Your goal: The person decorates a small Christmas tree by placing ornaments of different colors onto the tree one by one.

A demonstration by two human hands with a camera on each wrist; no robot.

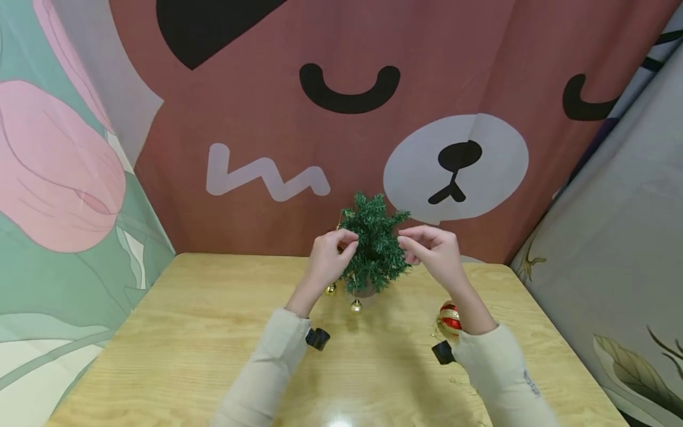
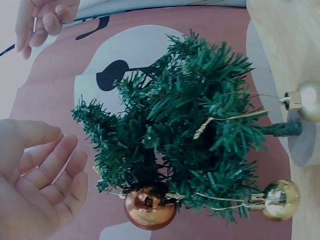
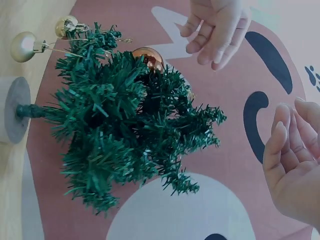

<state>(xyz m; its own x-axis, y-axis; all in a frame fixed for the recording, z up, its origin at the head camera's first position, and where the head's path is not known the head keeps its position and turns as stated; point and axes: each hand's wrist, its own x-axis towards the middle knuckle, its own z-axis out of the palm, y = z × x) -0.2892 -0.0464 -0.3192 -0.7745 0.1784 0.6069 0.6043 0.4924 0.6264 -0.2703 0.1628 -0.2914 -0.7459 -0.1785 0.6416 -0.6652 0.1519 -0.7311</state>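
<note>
A small artificial Christmas tree [image 1: 375, 243] in a round pot [image 3: 15, 110] stands between my two hands. My left hand [image 1: 332, 256] is raised by its left side, fingers loosely bent around nothing. On the other side, my right hand [image 1: 436, 252] hovers near the branches, thumb and fingers close together with nothing visible between them. A shiny copper bauble [image 2: 150, 206] hangs from the tree close to the left hand. Two gold baubles, a left one [image 1: 331, 289] and a front one [image 1: 356, 306], dangle on gold strings from the lower branches.
A red and gold striped bauble [image 1: 450, 316] lies on the wooden table [image 1: 224, 320], beneath the right forearm. Thin gold string [image 1: 463, 384] lies nearer the front. Behind the table hangs a curtain [image 1: 256, 118] with a bear print.
</note>
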